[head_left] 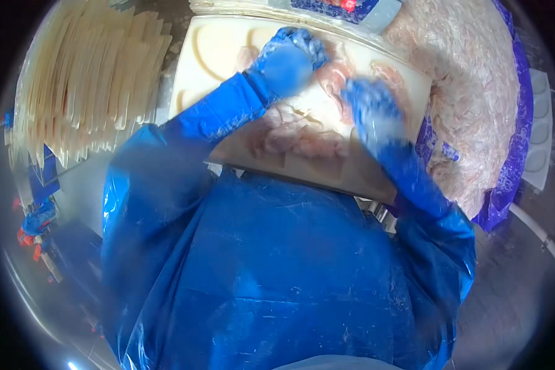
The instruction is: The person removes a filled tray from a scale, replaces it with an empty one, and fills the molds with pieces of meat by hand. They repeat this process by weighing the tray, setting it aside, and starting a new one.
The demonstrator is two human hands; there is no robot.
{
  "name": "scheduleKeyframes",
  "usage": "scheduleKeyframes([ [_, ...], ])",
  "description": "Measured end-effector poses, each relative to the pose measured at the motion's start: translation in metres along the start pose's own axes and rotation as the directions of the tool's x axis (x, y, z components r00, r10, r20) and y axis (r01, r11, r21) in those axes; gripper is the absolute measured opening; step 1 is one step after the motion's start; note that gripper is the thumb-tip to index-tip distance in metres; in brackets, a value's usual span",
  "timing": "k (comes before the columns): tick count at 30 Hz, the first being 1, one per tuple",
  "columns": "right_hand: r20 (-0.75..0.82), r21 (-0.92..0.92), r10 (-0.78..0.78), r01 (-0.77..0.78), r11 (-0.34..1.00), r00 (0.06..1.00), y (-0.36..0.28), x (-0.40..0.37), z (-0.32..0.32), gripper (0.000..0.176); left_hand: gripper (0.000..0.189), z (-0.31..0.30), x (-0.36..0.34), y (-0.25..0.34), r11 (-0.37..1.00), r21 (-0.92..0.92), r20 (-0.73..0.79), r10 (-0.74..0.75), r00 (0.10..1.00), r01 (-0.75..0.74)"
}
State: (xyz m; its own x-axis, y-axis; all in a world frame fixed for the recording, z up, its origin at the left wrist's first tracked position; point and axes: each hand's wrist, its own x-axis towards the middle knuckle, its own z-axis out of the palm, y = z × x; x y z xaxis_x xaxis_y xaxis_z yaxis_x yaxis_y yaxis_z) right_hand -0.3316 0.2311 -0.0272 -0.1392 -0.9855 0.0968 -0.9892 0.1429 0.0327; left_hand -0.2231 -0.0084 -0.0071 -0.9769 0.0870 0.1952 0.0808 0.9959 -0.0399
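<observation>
My left hand [298, 54], in a wet blue glove, is over the upper middle of a white moulded tray [185, 65] with rounded hollows. Its fingers are curled closed, and what they hold is hidden. Pale pink raw meat [336, 77] lies just right of it. My right hand [374, 111], gloved too, is over the tray's right side, its fingers smeared by motion. More raw meat [302, 139] lies in the tray's lower middle, and another piece [388, 77] fills a hollow at the upper right.
A large heap of pale raw meat [472, 92] fills a purple-edged container [521, 123] on the right. Many similar trays [92, 74] stand packed on edge at the left. Behind the work tray are more tray edges [246, 7]. A white moulded tray [539, 123] shows far right.
</observation>
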Motion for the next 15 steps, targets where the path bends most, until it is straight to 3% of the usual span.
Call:
scheduleKeyframes([
  [1, 0.024, 0.269, 0.0, -0.006, 0.963, 1.0, -0.007, -0.015, -0.015, 0.042, 0.037, 0.002, -0.01, 0.002, 0.999, -0.044, -0.093, 0.007, 0.996, -0.011],
  [2, 0.021, 0.268, -0.006, 0.0, 0.963, 1.0, -0.004, -0.012, -0.02, 0.042, 0.037, -0.001, -0.013, 0.004, 0.999, -0.04, -0.095, 0.002, 0.996, -0.006],
  [4, 0.236, 0.021, 0.091, -0.099, 0.995, 0.967, -0.001, -0.01, -0.029, 0.046, 0.038, -0.002, -0.017, 0.014, 0.995, -0.093, -0.047, -0.029, 0.998, 0.024],
  [5, 0.027, 0.085, 0.155, -0.156, 0.984, 0.988, -0.004, 0.005, -0.038, 0.058, 0.039, -0.005, -0.015, 0.013, 0.99, -0.135, -0.077, -0.044, 0.996, 0.033],
  [6, 0.022, 0.083, 0.148, -0.149, 0.985, 0.989, -0.014, 0.021, -0.035, 0.058, 0.039, -0.006, -0.015, 0.004, 0.991, -0.13, -0.081, -0.05, 0.995, 0.039],
  [8, -0.135, 0.201, 0.137, -0.108, 0.974, 0.981, -0.03, 0.054, -0.026, 0.067, 0.042, -0.01, -0.029, -0.024, 0.922, -0.369, -0.209, -0.208, 0.956, 0.12],
  [9, -0.019, 0.049, 0.14, -0.139, 0.989, 0.99, -0.03, 0.057, 0.005, 0.071, 0.045, -0.017, -0.041, -0.033, 0.851, -0.482, -0.237, -0.354, 0.905, 0.207],
  [10, -0.025, 0.055, 0.134, -0.133, 0.99, 0.991, -0.024, 0.066, 0.006, 0.071, 0.038, -0.02, -0.054, -0.048, 0.849, -0.493, -0.317, -0.377, 0.87, 0.188],
  [12, -0.121, 0.001, 0.21, -0.211, 0.977, 0.97, -0.017, 0.078, 0.005, 0.072, 0.027, -0.022, -0.092, -0.068, 0.714, -0.638, -0.25, -0.545, 0.8, 0.287],
  [13, -0.151, 0.03, 0.16, -0.157, 0.987, 0.976, -0.013, 0.079, 0.011, 0.072, 0.027, -0.022, -0.103, -0.069, 0.716, -0.632, -0.252, -0.551, 0.796, 0.296],
  [15, -0.104, 0.053, 0.07, -0.064, 0.997, 0.992, -0.005, 0.079, 0.009, 0.071, 0.022, -0.025, -0.122, -0.069, 0.444, -0.789, -0.075, -0.756, 0.65, 0.425],
])
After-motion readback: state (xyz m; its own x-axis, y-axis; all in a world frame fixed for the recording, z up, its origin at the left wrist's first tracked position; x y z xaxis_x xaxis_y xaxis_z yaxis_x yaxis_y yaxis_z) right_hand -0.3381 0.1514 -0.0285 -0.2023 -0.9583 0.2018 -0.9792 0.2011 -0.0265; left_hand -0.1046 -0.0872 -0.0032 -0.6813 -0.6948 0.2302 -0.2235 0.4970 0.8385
